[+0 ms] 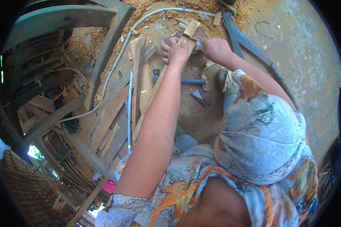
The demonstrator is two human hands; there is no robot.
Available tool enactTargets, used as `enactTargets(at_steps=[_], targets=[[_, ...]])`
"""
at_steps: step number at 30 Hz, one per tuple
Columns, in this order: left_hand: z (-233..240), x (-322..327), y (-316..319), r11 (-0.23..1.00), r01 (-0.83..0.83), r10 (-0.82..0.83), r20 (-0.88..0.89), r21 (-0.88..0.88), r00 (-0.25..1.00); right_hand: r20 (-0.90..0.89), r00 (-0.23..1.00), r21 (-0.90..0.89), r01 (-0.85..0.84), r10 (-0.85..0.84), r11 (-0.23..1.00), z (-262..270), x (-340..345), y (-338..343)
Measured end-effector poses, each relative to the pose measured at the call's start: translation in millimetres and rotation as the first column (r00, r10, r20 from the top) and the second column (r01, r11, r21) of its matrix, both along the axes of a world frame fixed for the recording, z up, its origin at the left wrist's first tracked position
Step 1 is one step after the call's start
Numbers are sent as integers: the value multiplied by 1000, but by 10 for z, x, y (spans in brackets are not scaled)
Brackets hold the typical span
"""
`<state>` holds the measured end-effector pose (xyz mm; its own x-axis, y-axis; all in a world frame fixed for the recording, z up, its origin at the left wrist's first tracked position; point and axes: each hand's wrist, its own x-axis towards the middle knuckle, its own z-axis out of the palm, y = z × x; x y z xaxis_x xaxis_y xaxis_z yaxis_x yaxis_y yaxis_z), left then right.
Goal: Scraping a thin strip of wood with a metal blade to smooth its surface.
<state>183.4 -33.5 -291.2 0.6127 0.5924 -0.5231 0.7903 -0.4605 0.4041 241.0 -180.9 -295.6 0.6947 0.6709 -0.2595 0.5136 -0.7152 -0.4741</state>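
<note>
My left hand is closed around a long narrow wooden strip near its far end, with the thumb on top. A notch or dark gap crosses the strip just beyond the thumb. At the right of the strip, my right hand is closed on a small whitish object, mostly hidden by the fingers; its kind cannot be told. A dark board piece lies under the strip's far end. Below the hands, a hammer rests on the floor, its middle hidden by my left forearm.
Wooden offcuts and a measuring tape lie at the left. A handsaw lies beyond my right hand. A grey corrugated hose curves past sawdust. Folded sandpaper lies near my shoe. A wooden frame stands left.
</note>
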Motion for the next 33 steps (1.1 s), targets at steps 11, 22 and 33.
enactTargets(at_steps=[11,22,33], targets=[[46,-19,45,1000,11,-11,-8,11,1000,-97,989,-121,102,-114,987,178,-321,-592],[32,2,40,1000,7,-7,-15,6,1000,-195,959,-208,166,-207,964,177,-374,-705],[-37,-8,73,1000,3,-3,-20,7,1000,-90,995,-32,31,-34,999,106,-66,5]])
